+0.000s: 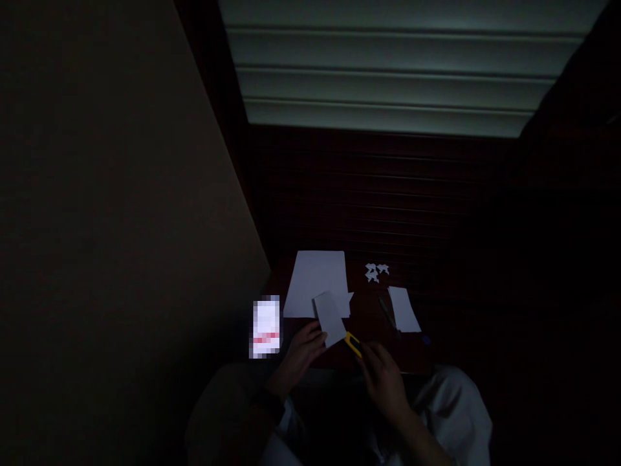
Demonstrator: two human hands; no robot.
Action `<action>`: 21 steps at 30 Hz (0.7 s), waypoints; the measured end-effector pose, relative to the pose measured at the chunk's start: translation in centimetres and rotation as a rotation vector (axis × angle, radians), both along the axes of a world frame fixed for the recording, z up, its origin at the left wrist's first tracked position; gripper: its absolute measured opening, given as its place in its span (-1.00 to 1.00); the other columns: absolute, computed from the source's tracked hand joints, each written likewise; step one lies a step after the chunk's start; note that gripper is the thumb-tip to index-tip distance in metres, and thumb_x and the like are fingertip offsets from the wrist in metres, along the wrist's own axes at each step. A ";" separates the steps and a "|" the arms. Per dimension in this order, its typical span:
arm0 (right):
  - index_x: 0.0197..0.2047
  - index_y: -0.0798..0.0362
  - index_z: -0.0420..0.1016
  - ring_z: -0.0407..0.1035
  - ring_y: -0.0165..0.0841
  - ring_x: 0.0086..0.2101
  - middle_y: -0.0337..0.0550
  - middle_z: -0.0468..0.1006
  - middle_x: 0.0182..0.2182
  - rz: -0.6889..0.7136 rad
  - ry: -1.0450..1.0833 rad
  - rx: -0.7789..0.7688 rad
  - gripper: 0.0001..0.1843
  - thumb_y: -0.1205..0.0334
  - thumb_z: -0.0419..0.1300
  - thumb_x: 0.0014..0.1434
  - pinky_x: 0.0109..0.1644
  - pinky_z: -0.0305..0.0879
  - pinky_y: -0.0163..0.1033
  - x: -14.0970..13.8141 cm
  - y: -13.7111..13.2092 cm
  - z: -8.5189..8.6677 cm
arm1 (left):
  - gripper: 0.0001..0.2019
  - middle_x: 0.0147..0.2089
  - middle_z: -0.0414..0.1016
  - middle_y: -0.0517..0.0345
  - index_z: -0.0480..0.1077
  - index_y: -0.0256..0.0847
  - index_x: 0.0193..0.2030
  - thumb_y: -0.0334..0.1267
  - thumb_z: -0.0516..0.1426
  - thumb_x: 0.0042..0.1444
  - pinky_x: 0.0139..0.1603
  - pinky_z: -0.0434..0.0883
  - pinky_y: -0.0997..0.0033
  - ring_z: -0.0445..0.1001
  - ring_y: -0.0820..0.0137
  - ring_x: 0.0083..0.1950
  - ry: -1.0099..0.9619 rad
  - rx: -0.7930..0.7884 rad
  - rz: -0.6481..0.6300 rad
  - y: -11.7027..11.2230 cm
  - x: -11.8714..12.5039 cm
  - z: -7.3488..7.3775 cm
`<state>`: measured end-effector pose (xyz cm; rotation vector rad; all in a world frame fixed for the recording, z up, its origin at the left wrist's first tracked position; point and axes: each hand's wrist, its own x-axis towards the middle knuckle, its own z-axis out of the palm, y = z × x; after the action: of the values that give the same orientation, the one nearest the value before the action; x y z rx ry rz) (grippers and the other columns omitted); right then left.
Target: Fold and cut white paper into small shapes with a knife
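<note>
The scene is very dark. My left hand (303, 353) pinches the lower edge of a small white sheet of paper (330, 317) held above a dark table (369, 343). My right hand (383, 375) is closed around a yellow utility knife (353, 343), whose tip touches the paper's lower right corner. A larger white sheet (315, 278) lies flat on the table just behind the held piece.
A narrow paper strip (403, 309) and a dark pen (387, 312) lie at the right. Small white paper scraps (376, 272) sit further back. A lit phone screen (266, 327) glows at the left. A wall stands left, window blinds behind.
</note>
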<state>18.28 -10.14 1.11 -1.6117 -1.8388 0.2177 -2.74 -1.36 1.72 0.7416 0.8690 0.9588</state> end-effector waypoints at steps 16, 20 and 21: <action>0.05 -0.01 0.40 0.40 -0.23 -0.11 -0.04 0.47 -0.09 0.023 -0.013 -0.020 -0.68 0.26 0.05 0.24 -0.03 0.37 -0.15 1.6 -1.5 2.1 | -0.68 -0.18 0.57 -0.16 0.45 -0.34 -0.26 -0.22 0.35 -0.14 0.03 0.41 0.05 0.56 0.12 -0.13 -0.030 -0.160 -0.029 -0.9 2.9 0.1; 0.05 -0.02 0.39 0.39 -0.23 -0.12 -0.03 0.47 -0.09 0.029 -0.006 -0.053 -0.68 0.27 0.03 0.24 -0.04 0.37 -0.13 2.3 -2.3 2.7 | -0.71 -0.26 0.59 -0.07 0.42 -0.32 -0.31 -0.29 0.37 -0.16 0.03 0.44 0.10 0.57 0.18 -0.18 -0.052 -0.197 0.168 -1.6 5.0 -0.2; 0.04 -0.02 0.39 0.39 -0.23 -0.12 -0.03 0.47 -0.09 0.026 0.000 -0.057 -0.69 0.27 0.03 0.24 -0.04 0.37 -0.13 2.5 -2.4 2.7 | -0.71 -0.28 0.59 -0.05 0.41 -0.31 -0.31 -0.30 0.37 -0.17 0.02 0.45 0.11 0.58 0.19 -0.19 -0.056 -0.213 0.205 -1.7 5.4 -0.2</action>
<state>20.73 -12.54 3.85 -1.6273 -1.8693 0.2842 2.64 -3.05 1.53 0.4476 0.9935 1.0435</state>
